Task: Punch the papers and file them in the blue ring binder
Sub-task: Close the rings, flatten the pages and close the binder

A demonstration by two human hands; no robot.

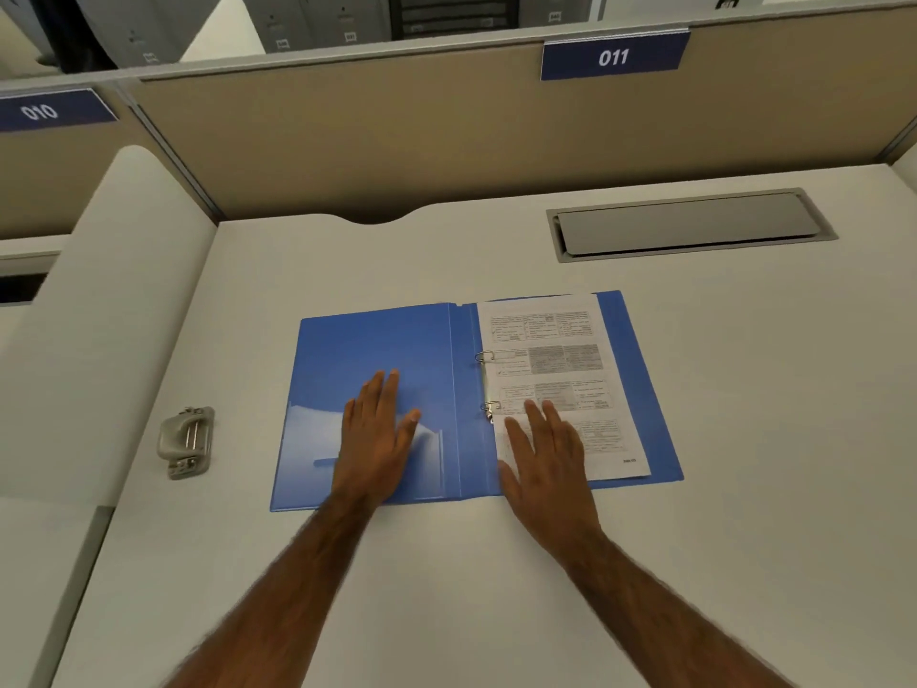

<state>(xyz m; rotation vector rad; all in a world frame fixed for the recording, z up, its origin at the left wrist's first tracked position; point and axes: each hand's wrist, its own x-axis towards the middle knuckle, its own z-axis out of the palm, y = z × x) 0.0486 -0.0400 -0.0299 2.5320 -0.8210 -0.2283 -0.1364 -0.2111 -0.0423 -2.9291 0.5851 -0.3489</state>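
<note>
One cam only: wide-angle, head-worn, looking fwd & steeply down over the desk [744,389] from close above. Blue ring binder [347,350] is sitting mid-frame, w/ left hand [374,434] & right hand [548,454] reaching in from the bottom edge. Partition [347,141] is filling the top.

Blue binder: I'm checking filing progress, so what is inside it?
Printed papers sit on its two rings, right hand flat on them; left hand rests on the left cover. Sheets beneath the top one are hidden.
</note>
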